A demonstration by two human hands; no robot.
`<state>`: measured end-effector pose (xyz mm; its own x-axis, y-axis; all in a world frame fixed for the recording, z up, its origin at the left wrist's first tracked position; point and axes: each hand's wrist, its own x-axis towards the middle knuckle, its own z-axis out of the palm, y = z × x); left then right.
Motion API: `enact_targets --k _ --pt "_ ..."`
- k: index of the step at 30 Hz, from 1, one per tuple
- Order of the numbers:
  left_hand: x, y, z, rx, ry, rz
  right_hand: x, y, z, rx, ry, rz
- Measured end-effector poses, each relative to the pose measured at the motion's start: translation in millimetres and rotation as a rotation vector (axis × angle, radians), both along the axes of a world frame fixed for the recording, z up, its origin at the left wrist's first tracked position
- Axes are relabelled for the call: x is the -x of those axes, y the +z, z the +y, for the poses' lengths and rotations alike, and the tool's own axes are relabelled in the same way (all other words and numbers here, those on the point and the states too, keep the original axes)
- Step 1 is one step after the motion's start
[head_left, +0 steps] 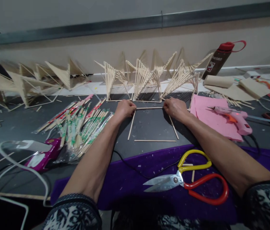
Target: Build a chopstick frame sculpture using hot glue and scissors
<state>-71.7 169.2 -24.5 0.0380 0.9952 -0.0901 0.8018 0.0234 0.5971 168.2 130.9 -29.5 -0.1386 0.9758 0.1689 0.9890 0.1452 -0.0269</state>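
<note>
My left hand (125,109) is closed in a pinch at the left end of a thin wooden stick (149,108) lying across the dark table. At the stick's right end, my right hand (176,109) pinches the corner with curled fingers. A slanting left stick (131,125) and a slanting right stick (174,128) run from the two corners toward me. Nearest to me lies a loose stick (155,141), apart from the side sticks' ends. Whether the corners are joined is hidden by my fingers.
Stick-built models (146,76) stand along the wall behind my hands. Wrapped chopsticks (77,124) and a magenta device (45,156) lie left. A pink glue gun (235,118) rests on pink sheets (206,105) at right. Large scissors (176,179) lie on purple cloth (130,169). A bottle (218,60) leans behind.
</note>
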Motion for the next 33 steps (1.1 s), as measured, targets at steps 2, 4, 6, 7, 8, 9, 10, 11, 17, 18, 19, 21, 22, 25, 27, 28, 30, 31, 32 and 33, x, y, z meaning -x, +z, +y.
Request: enact_targets --k 2,4,6,7,8,9,10,11,17,18,19,21,22,25,27,28,30,31,32,33 --pt "1 -0.2 -1 0.041 0.026 -0.121 0 -0.6 -1 -0.008 0.006 0.001" --pt "2 0.9 -3 0.061 0.037 -0.199 0 -0.9 -1 -0.007 0.008 0.003" --pt "2 2.7 -5 0.071 0.045 -0.249 0 -0.6 -1 -0.003 0.007 0.002" --pt "2 3.6 -6 0.074 0.051 -0.272 0 -0.3 -2 0.000 0.007 0.002" --pt "2 4.2 -7 0.076 0.057 -0.295 0 -0.1 -2 0.003 0.007 0.000" --pt "2 4.7 -7 0.080 0.063 -0.312 0 0.1 -2 0.009 0.005 -0.002" --pt "1 4.9 -8 0.083 0.068 -0.324 0 0.2 -2 0.015 0.001 -0.005" --pt "1 4.8 -8 0.087 0.070 -0.328 0 0.3 -2 0.020 -0.002 -0.007" --pt "0 3.2 -11 0.005 0.083 -0.263 -1 -0.6 -2 0.010 0.005 -0.002" --pt "0 3.3 -11 -0.022 0.081 -0.235 -1 -0.5 -2 0.009 0.006 0.000" --pt "0 3.5 -12 -0.050 0.077 -0.197 -1 -0.1 -2 0.011 0.006 0.003" --pt "2 4.4 -12 -0.121 0.060 -0.079 -1 1.0 -2 0.022 0.003 0.005" --pt "4 5.3 -11 -0.171 0.048 0.001 0 1.8 -3 0.029 -0.001 0.007" --pt "7 8.5 -11 -0.299 0.024 0.233 0 4.2 -4 0.041 -0.017 0.013" --pt "7 10.3 -11 -0.307 0.018 0.309 1 5.2 -5 0.036 -0.025 0.018" --pt "6 10.8 -11 -0.292 0.010 0.323 1 5.5 -5 0.030 -0.024 0.019" --pt "4 10.5 -11 -0.275 -0.025 0.320 0 5.4 -6 0.024 -0.020 0.026" --pt "3 9.8 -11 -0.277 -0.051 0.308 0 5.2 -5 0.027 -0.018 0.033" --pt "1 8.9 -12 -0.278 -0.082 0.294 0 4.9 -5 0.034 -0.015 0.043" --pt "0 7.9 -12 -0.278 -0.111 0.281 -1 4.5 -5 0.040 -0.014 0.053"
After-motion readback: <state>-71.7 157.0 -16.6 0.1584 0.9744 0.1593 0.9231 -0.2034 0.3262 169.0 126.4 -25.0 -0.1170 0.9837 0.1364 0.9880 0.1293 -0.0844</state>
